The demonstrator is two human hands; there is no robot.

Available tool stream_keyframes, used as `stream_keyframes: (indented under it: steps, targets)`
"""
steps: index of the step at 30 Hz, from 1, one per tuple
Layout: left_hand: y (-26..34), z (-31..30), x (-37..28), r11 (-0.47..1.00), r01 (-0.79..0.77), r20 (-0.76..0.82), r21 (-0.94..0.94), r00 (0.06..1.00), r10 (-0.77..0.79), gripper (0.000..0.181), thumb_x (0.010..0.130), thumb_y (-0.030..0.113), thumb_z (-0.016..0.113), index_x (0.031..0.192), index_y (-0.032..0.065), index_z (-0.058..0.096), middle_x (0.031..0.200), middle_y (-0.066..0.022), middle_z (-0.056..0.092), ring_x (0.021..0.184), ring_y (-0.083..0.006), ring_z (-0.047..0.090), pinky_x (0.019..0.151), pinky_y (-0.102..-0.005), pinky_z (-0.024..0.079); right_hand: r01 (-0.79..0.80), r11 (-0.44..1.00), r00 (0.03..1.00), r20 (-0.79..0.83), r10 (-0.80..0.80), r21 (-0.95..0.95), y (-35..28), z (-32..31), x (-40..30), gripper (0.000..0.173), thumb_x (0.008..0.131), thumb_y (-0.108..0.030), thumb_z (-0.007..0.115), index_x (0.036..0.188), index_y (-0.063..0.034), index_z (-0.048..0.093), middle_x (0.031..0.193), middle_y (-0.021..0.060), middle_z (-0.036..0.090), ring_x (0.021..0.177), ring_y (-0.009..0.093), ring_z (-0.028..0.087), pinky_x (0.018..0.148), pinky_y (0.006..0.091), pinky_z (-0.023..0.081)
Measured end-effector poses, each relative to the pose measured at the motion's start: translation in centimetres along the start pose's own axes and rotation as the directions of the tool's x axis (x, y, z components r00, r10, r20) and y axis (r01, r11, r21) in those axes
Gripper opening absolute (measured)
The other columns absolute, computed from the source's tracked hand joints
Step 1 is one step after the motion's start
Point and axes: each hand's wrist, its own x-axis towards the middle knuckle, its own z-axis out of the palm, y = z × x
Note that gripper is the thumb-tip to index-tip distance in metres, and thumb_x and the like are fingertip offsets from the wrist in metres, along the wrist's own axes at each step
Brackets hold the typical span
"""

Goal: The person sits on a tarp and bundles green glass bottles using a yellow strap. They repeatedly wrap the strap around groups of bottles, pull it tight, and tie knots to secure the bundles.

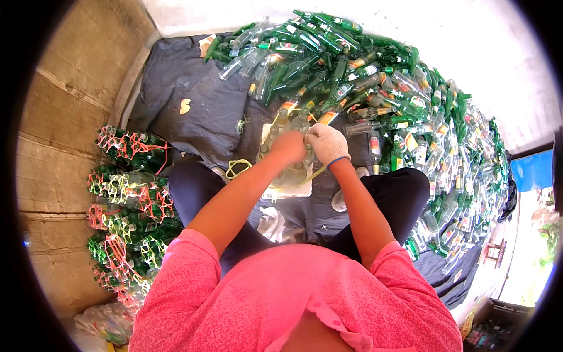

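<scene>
Several clear glass bottles (pixel 286 178) stand upright in a tight group on a white board (pixel 288 192) between the knees. Yellow-green plastic strapping (pixel 314 173) runs around and over this group. My left hand (pixel 289 146), bare and blurred, is above the bottle necks with its fingers curled; what it holds is hidden. My right hand (pixel 327 141) wears a white knit glove with a blue cuff and meets the left hand over the necks. Its fingertips are bent at the strapping, but their grip cannot be made out. A loop of yellow-green strapping (pixel 238 168) lies left of the board.
A large heap of loose green and clear bottles (pixel 352 66) spreads ahead and to the right. Bundles of bottles tied with red and yellow strapping (pixel 132 193) line the left side. A dark cloth (pixel 193 88) covers the floor, and a brown wall (pixel 70 132) rises at left.
</scene>
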Motion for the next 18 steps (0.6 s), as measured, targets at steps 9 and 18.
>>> stream_keyframes:
  steps: [9,18]
  targets:
    - [0.6,0.1,0.7,0.994,0.104,0.003,0.046,0.995,-0.104,0.026,0.082,0.022,0.067,0.103,0.0138,0.078,0.108,-0.0159,0.076,0.103,-0.0365,0.072,0.086,-0.0476,0.057,-0.134,0.991,0.991,-0.028,0.134,0.009,0.5,0.0,0.3,0.03,0.086,-0.037,0.073,0.095,-0.0084,0.076,0.094,0.0168,0.075,0.093,0.036,0.071,0.085,0.0441,0.054]
    - [1.3,-0.7,-0.3,0.992,0.051,0.001,0.114,0.999,-0.052,0.024,0.087,0.018,0.067,0.105,0.0069,0.077,0.106,-0.0164,0.076,0.099,-0.0364,0.074,0.081,-0.047,0.06,-0.285,0.954,0.954,-0.064,0.292,0.093,2.7,2.1,-0.1,0.035,0.088,-0.041,0.072,0.098,-0.0073,0.074,0.096,0.0179,0.074,0.097,0.035,0.071,0.087,0.0444,0.054]
